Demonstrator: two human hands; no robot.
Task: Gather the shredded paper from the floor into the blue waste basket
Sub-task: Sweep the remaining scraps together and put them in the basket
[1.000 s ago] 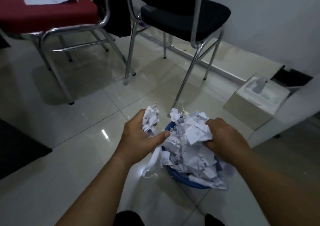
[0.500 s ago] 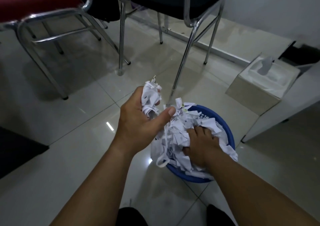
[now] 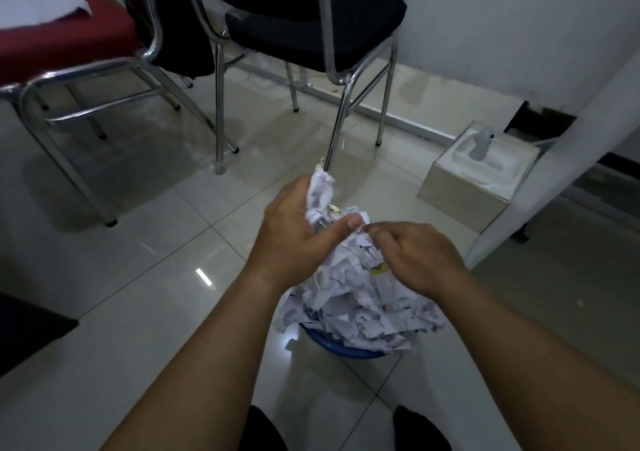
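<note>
Gripping a wad of shredded paper (image 3: 321,197), our left hand (image 3: 294,239) curls its fingers round the strips, with the thumb stretched across towards the right; the wad sticks up above the fist. Just beside that thumb tip is our right hand (image 3: 420,260), palm down over the heap, its fingers bent onto the paper. We cannot tell whether they pinch any strips or only rest there. Below both hands, the rest of the shredded paper heap (image 3: 360,312) is piled high in the blue waste basket (image 3: 343,351) and spills over its rim, so that only a low arc of blue shows at the near side. The basket stands on the pale tiled floor (image 3: 145,298).

At the far left, a dark mat (image 3: 27,329) lies on the tiles. Behind it stands a red-seated chair (image 3: 65,45) on chrome legs, with a white sheet (image 3: 41,10) on its seat. Next to it is a black-seated chair (image 3: 311,31); one front leg comes down just behind the wad in our left hand. Farther right, a tissue box (image 3: 478,180) sits on the floor, near a white panel (image 3: 568,163) that slants up to the right edge.
</note>
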